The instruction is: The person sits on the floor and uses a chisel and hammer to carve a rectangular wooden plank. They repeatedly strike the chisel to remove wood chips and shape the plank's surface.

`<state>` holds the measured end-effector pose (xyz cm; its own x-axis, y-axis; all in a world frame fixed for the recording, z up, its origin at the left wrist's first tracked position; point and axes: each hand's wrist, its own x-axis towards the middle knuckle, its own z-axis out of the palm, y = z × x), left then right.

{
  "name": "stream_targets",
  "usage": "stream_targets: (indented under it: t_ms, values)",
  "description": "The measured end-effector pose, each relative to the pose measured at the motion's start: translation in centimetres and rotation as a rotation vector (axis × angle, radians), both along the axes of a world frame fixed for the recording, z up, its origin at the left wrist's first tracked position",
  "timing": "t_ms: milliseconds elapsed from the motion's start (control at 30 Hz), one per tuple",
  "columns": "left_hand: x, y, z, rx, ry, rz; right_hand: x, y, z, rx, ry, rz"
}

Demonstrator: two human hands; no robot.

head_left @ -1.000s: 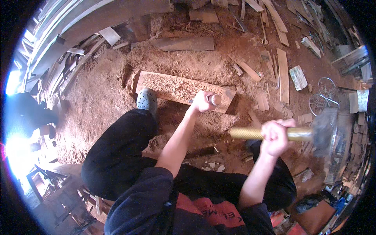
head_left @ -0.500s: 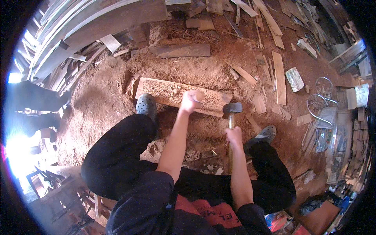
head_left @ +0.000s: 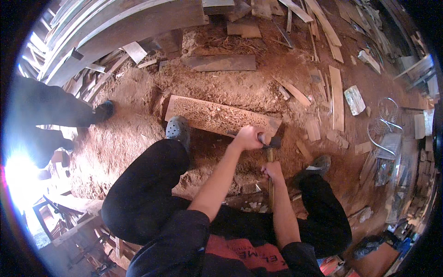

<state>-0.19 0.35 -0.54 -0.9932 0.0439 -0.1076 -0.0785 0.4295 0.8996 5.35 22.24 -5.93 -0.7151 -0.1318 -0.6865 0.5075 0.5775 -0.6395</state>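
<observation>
A flat, oblong wooden board (head_left: 207, 111) lies on the ground (head_left: 120, 143), which is loose, reddish and crumbly; its pale upper face is densely pitted, with smoother wood at the left end. A grey, perforated clog (head_left: 178, 129) meets the board's near edge at left. The left hand (head_left: 249, 137), by the near edge toward the right end, has its fingers wrapped around a chisel (head_left: 264, 138) with a rounded handle end; a thin grey shank projects leftward. The right hand (head_left: 273, 170), nearer, has its fingers closed around the straight, yellowish shaft of a hammer (head_left: 270, 156). The dark, blocky hammer head sits at the handle end, though overlap makes actual contact uncertain. Farther right lie narrow, straight-edged planks (head_left: 337, 99) and a whitish, rough-faced block (head_left: 354, 100).
</observation>
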Motion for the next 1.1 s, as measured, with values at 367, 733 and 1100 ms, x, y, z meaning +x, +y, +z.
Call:
stream_targets:
  t_ms: [367,733,1100]
  values:
    - [-1.4,-7.8,2.5,0.704,0.219,0.581,-0.2,-1.9,1.6,0.074,-0.081,-0.091]
    - [-1.1,-6.4,-0.6,0.498,0.099,0.383,-0.1,-1.7,2.6,-0.027,-0.178,-0.208]
    - [-0.4,-4.0,-2.2,0.122,0.154,0.231,-0.1,-2.5,3.8,-0.001,-0.173,-0.216]
